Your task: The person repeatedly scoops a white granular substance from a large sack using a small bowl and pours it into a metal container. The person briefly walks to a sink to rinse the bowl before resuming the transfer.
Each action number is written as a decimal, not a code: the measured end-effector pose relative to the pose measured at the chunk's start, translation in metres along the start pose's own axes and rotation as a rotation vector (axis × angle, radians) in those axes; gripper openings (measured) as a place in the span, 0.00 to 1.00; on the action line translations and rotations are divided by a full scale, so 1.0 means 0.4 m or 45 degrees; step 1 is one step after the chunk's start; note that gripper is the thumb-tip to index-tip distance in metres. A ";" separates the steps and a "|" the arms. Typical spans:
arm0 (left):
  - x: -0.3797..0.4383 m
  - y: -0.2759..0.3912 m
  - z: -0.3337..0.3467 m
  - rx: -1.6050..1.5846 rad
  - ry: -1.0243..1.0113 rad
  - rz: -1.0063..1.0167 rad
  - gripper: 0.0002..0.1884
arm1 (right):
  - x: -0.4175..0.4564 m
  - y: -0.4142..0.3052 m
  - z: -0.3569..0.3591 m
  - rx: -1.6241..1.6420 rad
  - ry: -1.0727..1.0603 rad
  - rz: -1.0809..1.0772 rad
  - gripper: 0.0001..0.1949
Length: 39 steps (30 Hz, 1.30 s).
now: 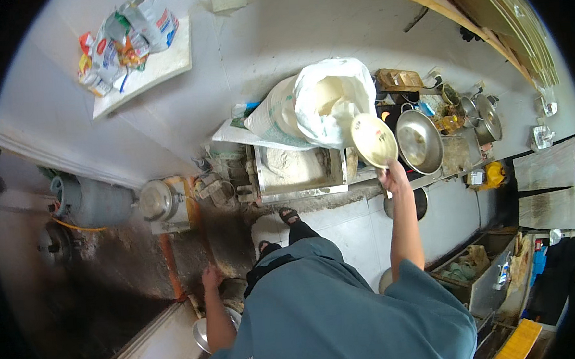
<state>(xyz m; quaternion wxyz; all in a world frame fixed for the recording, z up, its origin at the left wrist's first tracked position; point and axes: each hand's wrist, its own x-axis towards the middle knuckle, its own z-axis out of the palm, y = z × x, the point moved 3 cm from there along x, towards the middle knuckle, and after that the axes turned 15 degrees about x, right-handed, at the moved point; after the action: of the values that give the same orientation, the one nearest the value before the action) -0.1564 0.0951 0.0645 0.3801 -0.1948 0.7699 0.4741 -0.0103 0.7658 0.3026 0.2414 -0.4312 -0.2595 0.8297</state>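
Observation:
My right hand point(393, 176) grips the near rim of a pale yellow bowl point(374, 141) with a printed pattern. The bowl is raised beside the mouth of a large white woven sack point(276, 109), whose rolled-back liner shows pale powder point(328, 92) inside. Below the sack, a rectangular metal bin point(305, 194) holds more whitish powder point(291, 167), heaped toward its left. A wide steel basin point(419, 143) stands just right of the bowl. My left hand point(212, 276) hangs low by my side; its fingers are too blurred to read.
At left are a gas cylinder point(93, 202) and a small machine with a round metal pan point(156, 200). Packets point(129, 44) lie on a wall shelf point(165, 71). Pots point(486, 118) and an oil bottle point(449, 123) crowd the right counter. Drawers point(487, 271) stand lower right.

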 end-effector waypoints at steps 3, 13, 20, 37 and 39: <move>-0.007 -0.068 0.020 0.431 -0.037 0.203 0.16 | 0.163 -0.024 0.157 -0.092 -0.099 -0.025 0.09; -0.213 -0.195 0.159 0.128 0.054 -0.462 0.12 | 0.759 -0.053 0.346 -2.732 -0.074 -0.966 0.16; -0.306 -0.145 0.245 -0.301 0.216 -0.505 0.11 | 0.587 0.075 0.543 -2.775 -0.680 -0.636 0.17; -0.224 0.068 0.148 -0.482 0.299 -0.078 0.14 | 0.691 0.053 0.392 -2.078 -0.551 -0.075 0.16; -0.243 0.059 0.176 -0.514 0.285 -0.185 0.14 | 0.667 0.084 0.393 -1.988 -0.592 0.080 0.17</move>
<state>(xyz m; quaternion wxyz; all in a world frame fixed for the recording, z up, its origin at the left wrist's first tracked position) -0.0822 0.1622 0.1346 0.2790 -0.3732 0.6806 0.5654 -0.2847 0.8723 0.2013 -0.2121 -0.2988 -0.7945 0.4843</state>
